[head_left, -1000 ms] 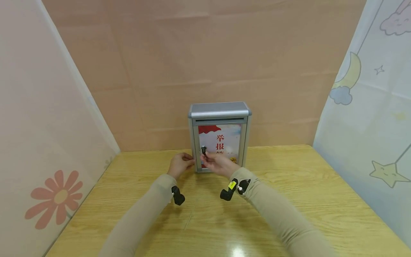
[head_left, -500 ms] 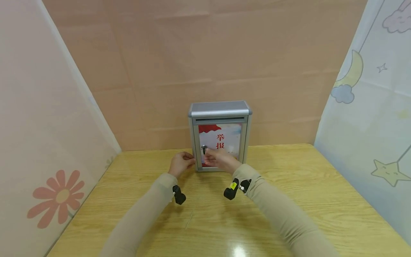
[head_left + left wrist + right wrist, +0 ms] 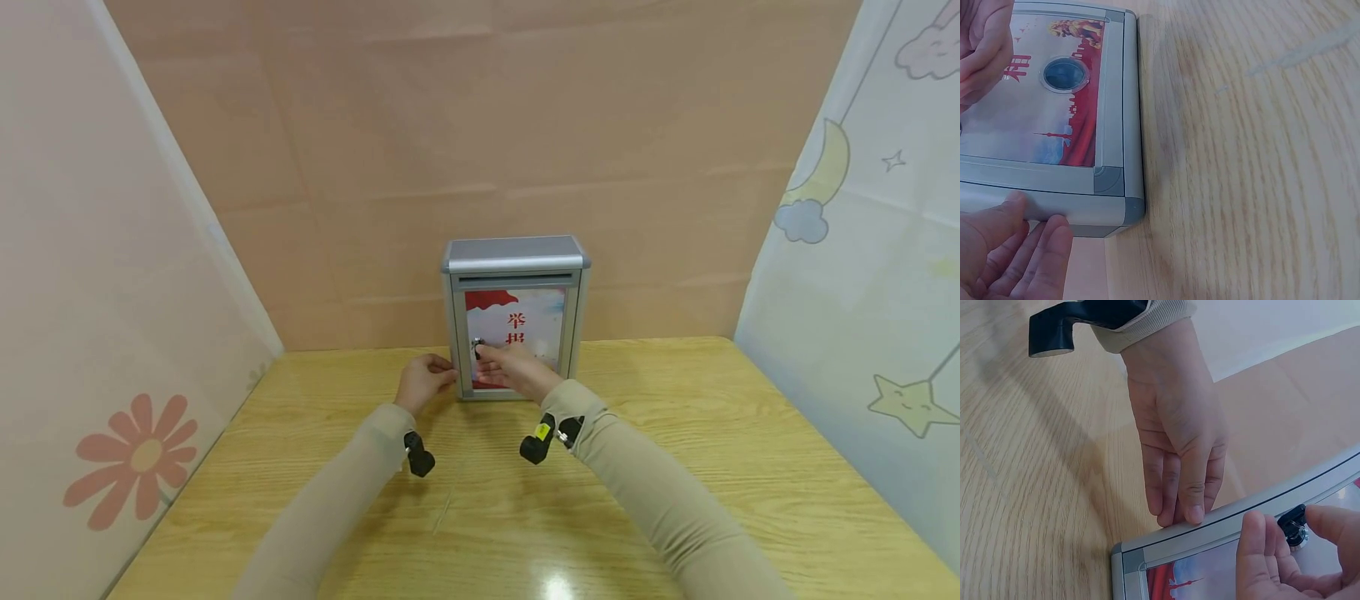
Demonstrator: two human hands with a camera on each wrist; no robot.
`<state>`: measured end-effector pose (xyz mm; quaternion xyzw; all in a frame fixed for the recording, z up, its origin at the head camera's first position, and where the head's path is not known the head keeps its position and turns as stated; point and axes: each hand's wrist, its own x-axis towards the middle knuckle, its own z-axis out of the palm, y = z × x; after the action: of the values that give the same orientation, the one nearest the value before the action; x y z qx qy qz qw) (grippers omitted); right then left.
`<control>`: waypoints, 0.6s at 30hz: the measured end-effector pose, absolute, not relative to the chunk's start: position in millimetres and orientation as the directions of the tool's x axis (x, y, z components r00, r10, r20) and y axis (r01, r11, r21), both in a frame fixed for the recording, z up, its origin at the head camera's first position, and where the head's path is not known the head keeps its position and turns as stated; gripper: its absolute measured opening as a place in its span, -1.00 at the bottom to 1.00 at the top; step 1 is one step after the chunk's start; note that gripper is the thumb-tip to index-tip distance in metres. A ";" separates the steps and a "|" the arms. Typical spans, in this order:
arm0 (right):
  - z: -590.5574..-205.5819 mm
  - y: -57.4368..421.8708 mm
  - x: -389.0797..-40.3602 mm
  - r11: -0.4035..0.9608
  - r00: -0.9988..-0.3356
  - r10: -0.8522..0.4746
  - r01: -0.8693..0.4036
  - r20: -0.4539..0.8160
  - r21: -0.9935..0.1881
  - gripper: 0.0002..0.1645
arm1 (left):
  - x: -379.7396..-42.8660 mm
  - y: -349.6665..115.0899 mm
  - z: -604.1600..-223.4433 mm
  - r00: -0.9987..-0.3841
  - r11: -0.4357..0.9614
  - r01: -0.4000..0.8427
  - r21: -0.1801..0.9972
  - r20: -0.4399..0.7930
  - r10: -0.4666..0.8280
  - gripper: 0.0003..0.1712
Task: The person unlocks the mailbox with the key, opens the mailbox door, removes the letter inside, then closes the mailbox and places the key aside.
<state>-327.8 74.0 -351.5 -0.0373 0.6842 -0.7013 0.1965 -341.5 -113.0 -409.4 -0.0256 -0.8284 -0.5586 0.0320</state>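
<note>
A grey metal letter box stands upright on the wooden table, its front panel printed with red characters. A black-headed key sits in the lock on the left part of that panel. My right hand pinches the key head between thumb and index finger; the other fingers lie alongside, covering the panel's lower part. At the box's left side, my left hand rests with fairly straight fingers. In the left wrist view, its thumb touches the side near the front edge, and its fingertips meet the side farther back.
The table spreads out around the box. A peach cloth wall rises behind it, with printed pale panels left and right. Small black cameras are strapped at both wrists.
My right hand has rotated at the lock and shifted slightly, turning the key head a little. My left hand has stayed at the box's left side. The box has barely moved.
</note>
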 end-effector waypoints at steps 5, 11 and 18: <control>-352.5 72.9 -330.7 -0.032 -0.919 -0.320 0.251 -0.228 -0.967 -0.37 | -343.6 -113.7 -410.2 -0.996 0.389 0.085 0.917 0.091 0.001 -0.77; -352.8 72.7 -332.8 -0.057 -0.916 -0.320 0.274 -0.242 -0.960 -0.36 | -343.9 -114.0 -410.1 -0.996 0.394 0.086 0.915 0.094 0.001 -0.76; -352.4 73.8 -327.9 -0.044 -0.910 -0.316 0.296 -0.268 -0.954 -0.32 | -342.3 -113.9 -409.7 -0.996 0.379 0.089 0.921 0.091 0.013 -0.77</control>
<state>-327.9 73.8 -352.4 -0.0079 0.6581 -0.7225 0.2119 -342.3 -113.9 -409.7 -0.0307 -0.8296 -0.5565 0.0341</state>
